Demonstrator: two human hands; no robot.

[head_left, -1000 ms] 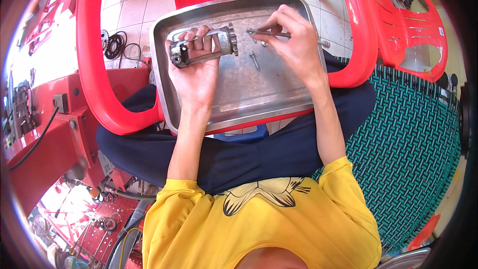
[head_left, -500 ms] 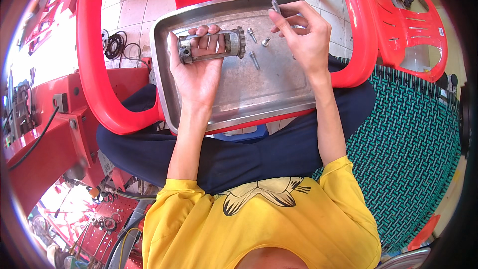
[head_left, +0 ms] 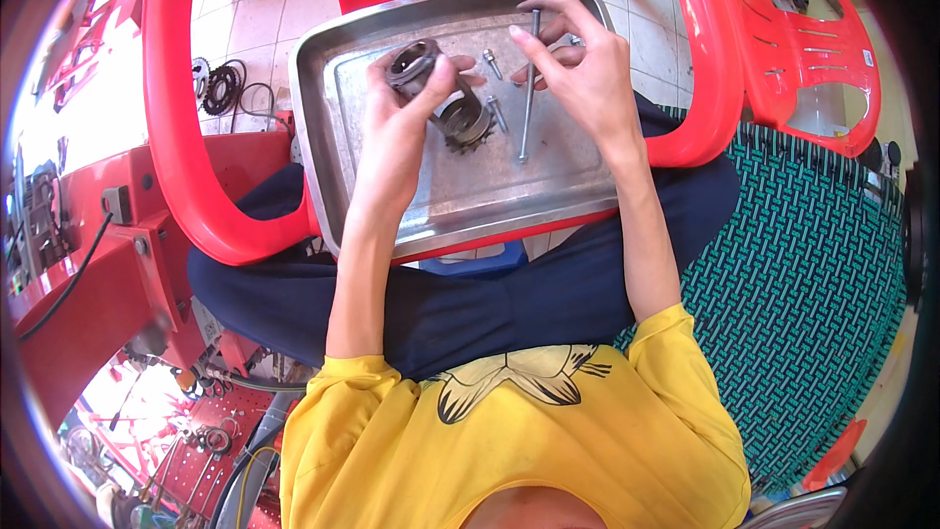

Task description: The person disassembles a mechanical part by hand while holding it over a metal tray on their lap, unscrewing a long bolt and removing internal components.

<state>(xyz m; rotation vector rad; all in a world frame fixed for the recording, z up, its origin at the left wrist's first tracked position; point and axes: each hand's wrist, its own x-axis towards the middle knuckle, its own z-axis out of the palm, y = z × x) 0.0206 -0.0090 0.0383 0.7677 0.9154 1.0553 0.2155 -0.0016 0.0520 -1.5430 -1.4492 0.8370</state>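
Above the metal tray point(head_left: 558, 181), my left hand point(head_left: 397, 142) is wrapped round a dark, hollow cylindrical metal part point(head_left: 458, 116). Its open, ring-shaped end points up and away, and its toothed end tilts down toward the tray. On the right, my right hand point(head_left: 592, 83) pinches a long thin bolt point(head_left: 530, 113) between thumb and fingers, near its upper end. The bolt hangs nearly upright, its lower end over the tray. Two short bolts, one farther away point(head_left: 492, 63) and one nearer point(head_left: 497, 115), lie on the tray between my hands.
The tray rests on a red plastic chair point(head_left: 181, 152), whose arms curve up on both sides. Another red chair point(head_left: 822, 49) stands at the far right, beside a green-black woven seat point(head_left: 783, 304). Sprockets point(head_left: 223, 88) lie on the tiled floor beyond red machinery point(head_left: 98, 264) at left.
My left hand has turned the cylindrical part from lying sideways to tilted, toothed end down. In my right hand the bolt has swung so that its full length shows, hanging downward.
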